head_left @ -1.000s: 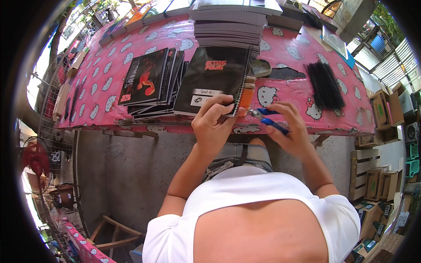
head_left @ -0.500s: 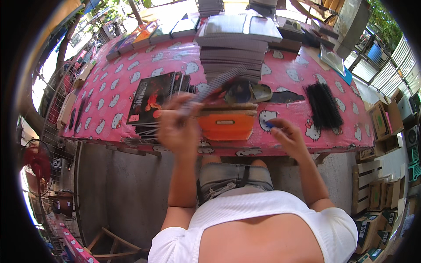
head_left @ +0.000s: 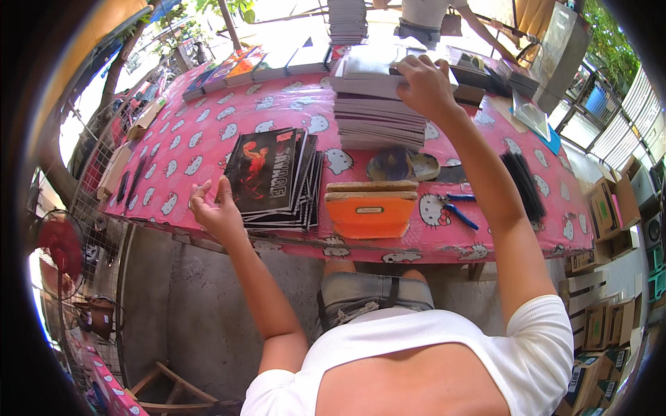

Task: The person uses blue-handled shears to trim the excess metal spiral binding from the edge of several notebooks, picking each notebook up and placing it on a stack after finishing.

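My left hand (head_left: 218, 208) is apart from anything, its fingers spread, beside a stack of black spiral notebooks (head_left: 263, 173) with a red figure on the top cover. My right hand (head_left: 427, 83) reaches forward to the tall stack of white-paged notebooks (head_left: 380, 114); its fingers are curled on the top one's right edge. Blue-handled pliers (head_left: 461, 216) lie on the table under my right forearm. Between the stacks and me stands an orange block with a wooden top edge (head_left: 368, 216).
A bundle of black spiral coils (head_left: 522, 186) lies on the right of the pink table cover (head_left: 180, 187). A roundish dark dish (head_left: 388, 166) sits before the tall stack. Colourful books (head_left: 243, 66) line the far edge. Another person (head_left: 423, 21) stands beyond.
The spiral notebook in my left hand now lies on the black stack, and that hand is free. My right hand has let go of the pliers and moved forward to the tall stack.
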### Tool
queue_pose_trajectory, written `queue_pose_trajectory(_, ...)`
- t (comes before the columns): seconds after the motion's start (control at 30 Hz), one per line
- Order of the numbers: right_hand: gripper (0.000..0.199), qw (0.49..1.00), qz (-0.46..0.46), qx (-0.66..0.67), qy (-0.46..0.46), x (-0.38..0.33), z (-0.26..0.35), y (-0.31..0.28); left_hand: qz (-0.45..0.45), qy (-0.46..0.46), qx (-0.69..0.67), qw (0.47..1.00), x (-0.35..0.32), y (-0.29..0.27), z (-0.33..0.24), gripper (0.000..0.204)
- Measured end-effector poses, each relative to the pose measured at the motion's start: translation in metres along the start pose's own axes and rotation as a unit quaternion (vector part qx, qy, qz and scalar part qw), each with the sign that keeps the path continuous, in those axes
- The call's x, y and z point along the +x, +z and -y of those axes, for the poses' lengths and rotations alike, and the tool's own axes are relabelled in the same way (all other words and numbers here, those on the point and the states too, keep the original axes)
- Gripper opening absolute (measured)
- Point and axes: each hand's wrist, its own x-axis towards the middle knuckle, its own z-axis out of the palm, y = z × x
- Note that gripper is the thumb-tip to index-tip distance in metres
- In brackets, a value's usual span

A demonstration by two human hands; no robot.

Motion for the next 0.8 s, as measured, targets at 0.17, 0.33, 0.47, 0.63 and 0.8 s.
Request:
queue_pose_trajectory(0.17, 0.019, 0.997, 0.014, 0.055, -0.045, -0.002, 0.007, 0.0, 0.238, -0.042, -0.46, 0.855, -0.03, 0.006, -0.066, 0.031)
queue_pose_trajectory(0.33, 0.018, 0.959, -0.037, 0.205, -0.194, -0.082, 0.085, -0.073, 0.467, -0.408, -0.558, 0.551, -0.059, 0.041, -0.099, 0.042)
queue_pose_trajectory(0.47, 0.028, 0.917, -0.002, 0.397, -0.036, -0.12, 0.059, -0.091, 0.443, -0.208, -0.388, 0.781, -0.073, 0.036, -0.1, 0.031)
queue_pose_trajectory(0.63, 0.022, 0.807, 0.039, 0.497, 0.316, -0.169, 0.041, -0.061, 0.484, -0.046, -0.339, 0.805, -0.066, 0.033, -0.125, 0.028)
queue_pose_trajectory(0.8, 0.016, 0.832, 0.029, 0.458, 0.311, -0.199, 0.049, -0.047, 0.419, -0.057, -0.349, 0.836, -0.075, 0.04, -0.105, 0.035)
